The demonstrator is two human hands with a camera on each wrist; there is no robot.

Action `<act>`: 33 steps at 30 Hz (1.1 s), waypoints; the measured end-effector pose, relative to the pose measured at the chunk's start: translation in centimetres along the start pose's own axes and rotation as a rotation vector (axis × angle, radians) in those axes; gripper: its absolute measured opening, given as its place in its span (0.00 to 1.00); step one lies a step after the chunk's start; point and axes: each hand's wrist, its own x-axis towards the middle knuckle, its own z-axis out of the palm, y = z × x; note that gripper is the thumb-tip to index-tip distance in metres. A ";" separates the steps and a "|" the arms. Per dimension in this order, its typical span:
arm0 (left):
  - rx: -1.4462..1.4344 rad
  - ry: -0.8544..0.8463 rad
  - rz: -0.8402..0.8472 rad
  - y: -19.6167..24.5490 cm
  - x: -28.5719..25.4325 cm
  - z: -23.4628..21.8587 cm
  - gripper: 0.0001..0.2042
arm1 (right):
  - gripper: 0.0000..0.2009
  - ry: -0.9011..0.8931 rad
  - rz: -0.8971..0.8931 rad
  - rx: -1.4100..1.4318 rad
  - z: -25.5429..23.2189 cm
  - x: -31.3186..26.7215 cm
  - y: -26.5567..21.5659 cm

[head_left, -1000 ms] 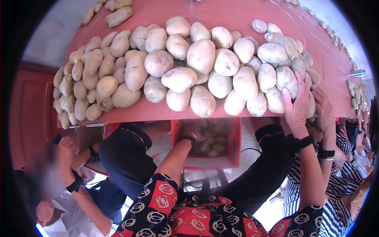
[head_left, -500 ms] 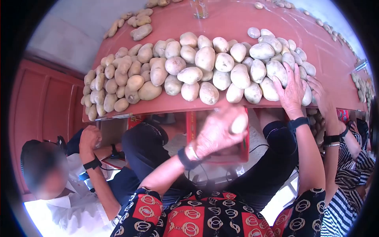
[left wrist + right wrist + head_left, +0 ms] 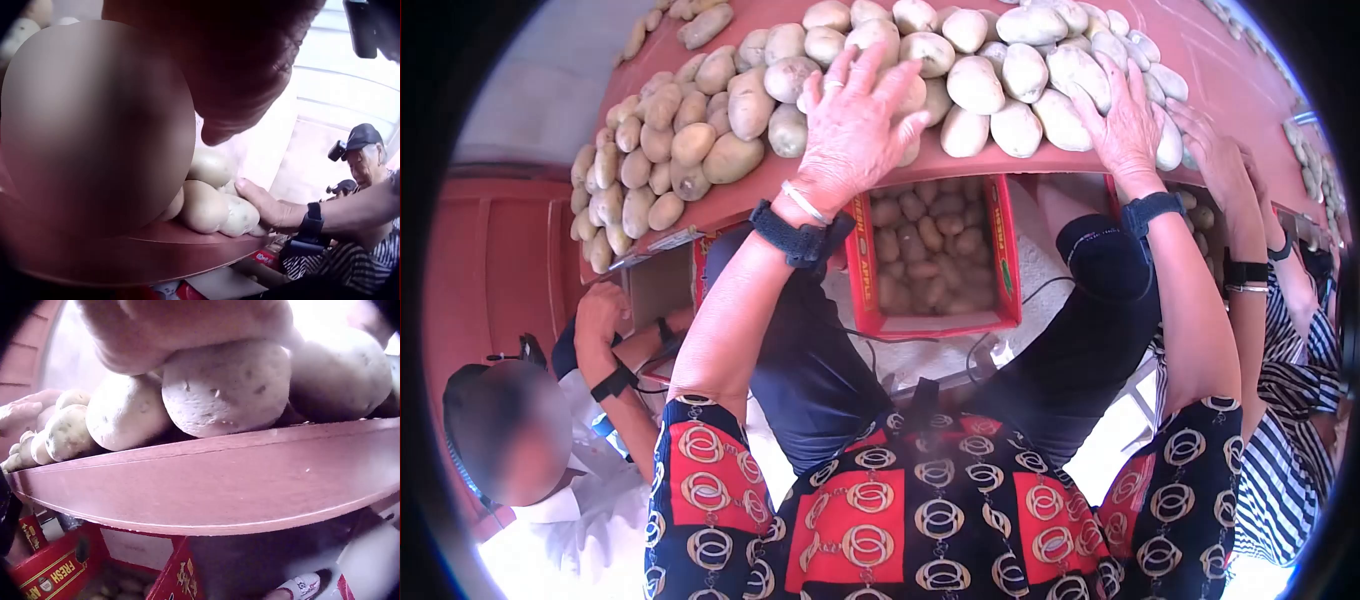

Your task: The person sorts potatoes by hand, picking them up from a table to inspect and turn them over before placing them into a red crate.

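A long pile of potatoes [image 3: 975,85] covers the front of the red table. My left hand [image 3: 855,130] lies over the middle of the pile with its fingers spread, hiding the potatoes beneath the palm. Farther right, my right hand [image 3: 1125,130] rests on potatoes near the front edge, fingers extended. The right wrist view shows its underside against a pale potato [image 3: 226,387]. In the left wrist view, a large blurred disc covers much of the scene beside my left hand [image 3: 244,69].
Below the table edge, between my knees, stands a red carton [image 3: 1006,255] with potatoes inside. Another person's hand [image 3: 1215,150] touches the pile's right end. A person in white [image 3: 550,500] sits at my left. More potatoes [image 3: 705,25] lie farther back.
My left hand came up from inside the carton holding a potato, then moved onto the pile, where its fingers are now spread. My right hand stays on the potatoes at the right.
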 end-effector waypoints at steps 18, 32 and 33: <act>-0.556 0.650 -0.406 -7.0 0.0 -2.5 0.16 | 0.11 -1.253 -0.382 0.641 2.7 -12.5 -19.3; -0.704 0.832 -0.793 -8.8 -0.4 -3.5 0.22 | 0.19 -1.137 -0.165 0.063 20.8 -28.2 -19.5; -0.709 0.831 -0.789 -8.8 -0.5 -3.5 0.22 | 0.20 -1.201 -0.163 0.175 21.7 -28.5 -18.9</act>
